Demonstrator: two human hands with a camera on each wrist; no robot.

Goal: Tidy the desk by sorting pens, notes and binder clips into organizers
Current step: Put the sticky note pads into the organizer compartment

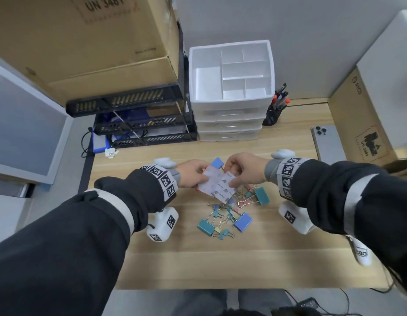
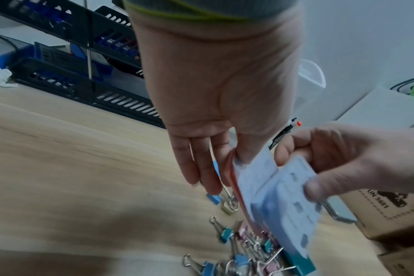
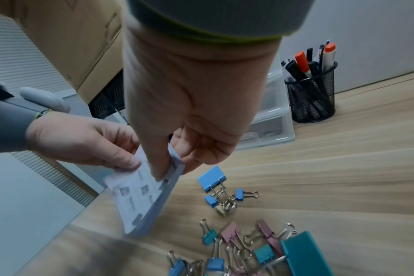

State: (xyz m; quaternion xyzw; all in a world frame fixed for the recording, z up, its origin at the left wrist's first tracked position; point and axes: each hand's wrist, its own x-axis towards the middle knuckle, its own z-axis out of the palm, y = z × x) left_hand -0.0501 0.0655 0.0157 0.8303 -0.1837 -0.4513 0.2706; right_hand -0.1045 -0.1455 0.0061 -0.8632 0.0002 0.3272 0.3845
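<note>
Above the middle of the wooden desk (image 1: 277, 258) both hands hold two overlapping pads of printed notes. My left hand (image 1: 203, 179) pinches the red-edged pad (image 1: 208, 182) between thumb and fingers; in the left wrist view this hand (image 2: 225, 168) grips the pad (image 2: 250, 179). My right hand (image 1: 232, 179) pinches the thicker pale-blue pad (image 1: 225, 190), seen as the hand (image 3: 173, 168) on the pad (image 3: 154, 205). Several coloured binder clips (image 1: 230, 216) lie loose on the desk under and in front of the pads. Pens stand in a black mesh cup (image 1: 274, 110).
A white drawer unit (image 1: 230, 124) with a divided top tray (image 1: 230, 71) stands at the back centre. A black tiered rack (image 1: 141, 124) stands left of it under a cardboard box (image 1: 84, 42). A phone (image 1: 328, 142) and another box (image 1: 366, 124) are at the right.
</note>
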